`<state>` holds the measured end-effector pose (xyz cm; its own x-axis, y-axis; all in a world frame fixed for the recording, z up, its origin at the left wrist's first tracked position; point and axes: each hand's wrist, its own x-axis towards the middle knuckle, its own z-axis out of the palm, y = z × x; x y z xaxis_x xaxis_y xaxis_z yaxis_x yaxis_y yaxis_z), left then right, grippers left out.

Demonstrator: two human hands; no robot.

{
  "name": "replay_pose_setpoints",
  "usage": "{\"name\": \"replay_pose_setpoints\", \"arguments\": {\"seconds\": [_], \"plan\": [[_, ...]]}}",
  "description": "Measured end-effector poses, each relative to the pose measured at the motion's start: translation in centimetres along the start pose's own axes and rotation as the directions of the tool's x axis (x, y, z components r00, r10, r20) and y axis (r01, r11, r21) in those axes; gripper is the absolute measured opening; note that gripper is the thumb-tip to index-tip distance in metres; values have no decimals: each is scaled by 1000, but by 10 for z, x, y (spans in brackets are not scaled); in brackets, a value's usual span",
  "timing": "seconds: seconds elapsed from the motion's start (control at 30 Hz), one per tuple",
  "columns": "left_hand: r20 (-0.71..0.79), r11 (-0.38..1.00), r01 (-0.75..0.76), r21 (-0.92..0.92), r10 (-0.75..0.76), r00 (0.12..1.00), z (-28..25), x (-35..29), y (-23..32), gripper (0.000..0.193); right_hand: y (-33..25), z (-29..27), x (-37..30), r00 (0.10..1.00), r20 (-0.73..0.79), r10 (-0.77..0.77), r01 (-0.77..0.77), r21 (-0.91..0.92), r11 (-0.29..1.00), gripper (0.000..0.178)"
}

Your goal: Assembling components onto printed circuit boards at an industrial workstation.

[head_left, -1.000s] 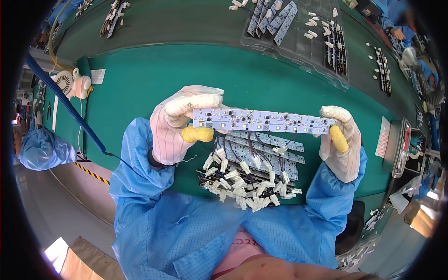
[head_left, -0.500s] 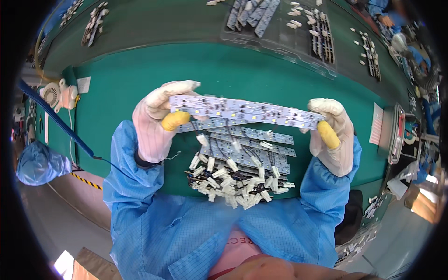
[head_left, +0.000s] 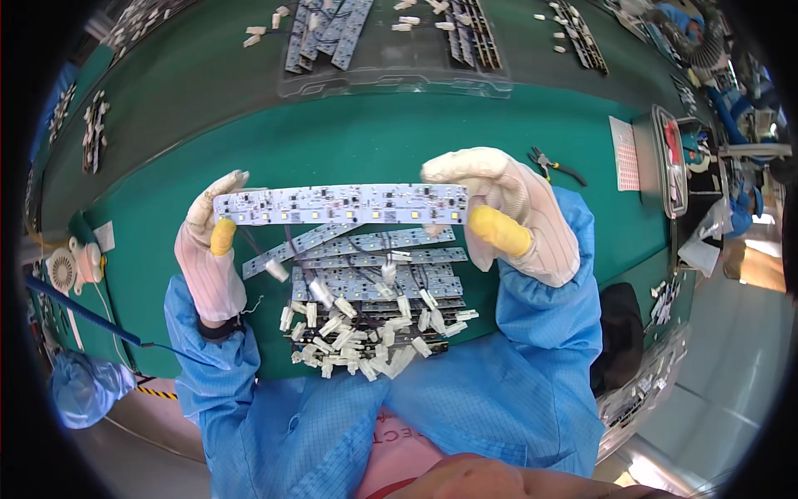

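Between my two gloved hands an LED circuit board strip (head_left: 341,205) is held level, its component side with small yellow LEDs facing me. My left hand (head_left: 212,241) pinches the strip's left end, a yellow finger cot on its thumb. At the right end my right hand (head_left: 507,218) grips it the same way, also with a yellow cot. Below lies a pile of similar LED strips (head_left: 378,284) with dark wires. Many white plug connectors (head_left: 366,337) are heaped at its near side, and a few hang on wires beneath the held strip.
A clear plastic tray (head_left: 395,83) with more strips sits at the back. Pliers (head_left: 557,166) lie right of my right hand, near a printed sheet (head_left: 623,154) and a metal box (head_left: 663,158). A small fan (head_left: 71,268) and blue coiled hose (head_left: 83,309) are at left.
The view has shifted to the right, so the pliers now show. The held strip has gone from slanting to nearly level; both hands keep hold of its ends.
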<state>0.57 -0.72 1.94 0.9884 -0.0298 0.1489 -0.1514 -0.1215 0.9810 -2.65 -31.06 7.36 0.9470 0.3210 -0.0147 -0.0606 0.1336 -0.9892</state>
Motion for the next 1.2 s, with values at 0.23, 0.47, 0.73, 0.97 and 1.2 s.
{"name": "replay_pose_setpoints", "arguments": {"seconds": [0.23, 0.47, 0.73, 0.97, 1.2], "plan": [[66, 999, 35, 19, -36, 997, -4, 1, -3, 48, 6, -2, 1, 1000, -7, -28, 28, 7, 1000, 46], [-22, 978, -53, -203, 49, 999, -1, -5, -1, 46, 6, -3, 5, 996, -83, -26, 17, -109, 994, 45], [66, 925, -205, -320, 237, 969, -1, -13, -2, 39, 12, -4, 11, 988, -151, 20, -48, -183, 982, 32], [86, 933, 72, -351, -45, 995, -4, -11, 17, 39, 25, -5, 12, 993, -113, -26, 13, -119, 993, 43], [47, 957, 36, -289, -23, 999, -7, -8, 11, 41, 19, -2, 12, 990, -140, -14, -5, -132, 991, 43]]}}
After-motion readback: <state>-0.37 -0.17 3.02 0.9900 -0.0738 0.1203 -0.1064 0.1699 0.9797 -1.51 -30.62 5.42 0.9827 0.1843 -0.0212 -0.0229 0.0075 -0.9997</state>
